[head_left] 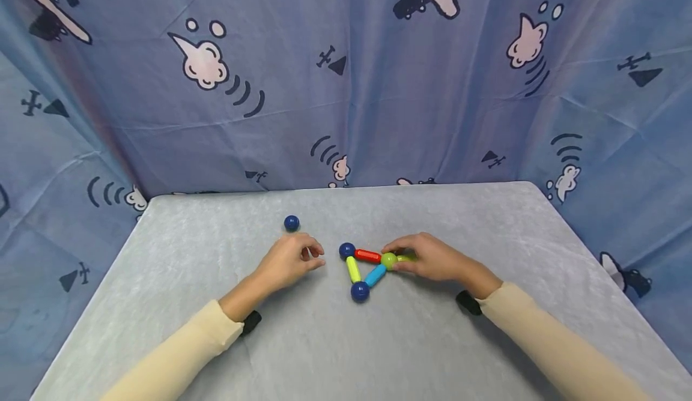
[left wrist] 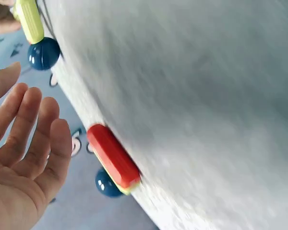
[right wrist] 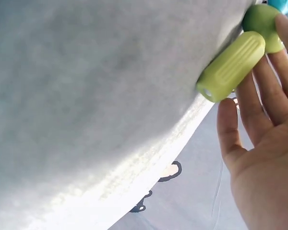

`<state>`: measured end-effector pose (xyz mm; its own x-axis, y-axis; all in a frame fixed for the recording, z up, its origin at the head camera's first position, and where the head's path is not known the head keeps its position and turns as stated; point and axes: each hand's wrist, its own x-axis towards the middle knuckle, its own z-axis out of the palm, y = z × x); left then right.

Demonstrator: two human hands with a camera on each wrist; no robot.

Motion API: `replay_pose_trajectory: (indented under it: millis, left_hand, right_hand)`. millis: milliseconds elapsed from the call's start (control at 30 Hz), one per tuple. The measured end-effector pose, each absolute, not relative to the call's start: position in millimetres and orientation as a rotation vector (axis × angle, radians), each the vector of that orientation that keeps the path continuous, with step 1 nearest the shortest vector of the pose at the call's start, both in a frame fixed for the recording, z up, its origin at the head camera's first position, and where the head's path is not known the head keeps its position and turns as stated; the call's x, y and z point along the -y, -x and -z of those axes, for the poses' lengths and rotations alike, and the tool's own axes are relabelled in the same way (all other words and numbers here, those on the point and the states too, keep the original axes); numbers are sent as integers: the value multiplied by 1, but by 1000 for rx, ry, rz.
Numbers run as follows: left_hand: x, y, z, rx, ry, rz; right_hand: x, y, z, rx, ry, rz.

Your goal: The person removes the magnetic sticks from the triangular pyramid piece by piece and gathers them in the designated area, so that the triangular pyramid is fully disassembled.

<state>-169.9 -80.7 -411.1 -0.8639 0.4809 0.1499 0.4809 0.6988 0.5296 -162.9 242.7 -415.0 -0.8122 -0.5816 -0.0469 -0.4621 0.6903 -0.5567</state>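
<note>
Magnetic-looking rods and balls form a triangle on the table: a red rod (head_left: 368, 256), a yellow-green rod (head_left: 354, 269) and a light-blue rod (head_left: 375, 275), joined by a dark blue ball (head_left: 347, 251), another dark blue ball (head_left: 360, 292) and a green ball (head_left: 388, 261). My right hand (head_left: 432, 258) pinches the green ball between thumb and fingers; a second yellow-green rod (right wrist: 232, 66) sticks out from that ball beneath the palm. Left of the triangle, my left hand (head_left: 289, 260) holds nothing, its fingers loosely bent.
A loose dark blue ball (head_left: 291, 223) lies beyond my left hand. The left wrist view shows another red rod (left wrist: 113, 155) with a yellow-green edge behind it; the head view does not show it. A patterned blue curtain (head_left: 292, 89) hangs behind the white-covered table (head_left: 303, 353).
</note>
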Motion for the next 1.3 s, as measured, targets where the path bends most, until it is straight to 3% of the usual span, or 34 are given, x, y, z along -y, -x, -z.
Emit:
replay_pose_trajectory:
  millis: [367, 867, 1300]
  left_hand:
    - [55, 169, 422, -2784, -857, -934]
    - [51, 171, 432, -2799, -861, -919]
    - [45, 173, 431, -2789, -890, -921]
  right_hand:
    - [-234, 176, 402, -2530, 846, 694]
    - [-177, 166, 401, -2832, 869, 667]
    - [-172, 169, 407, -2863, 787, 604]
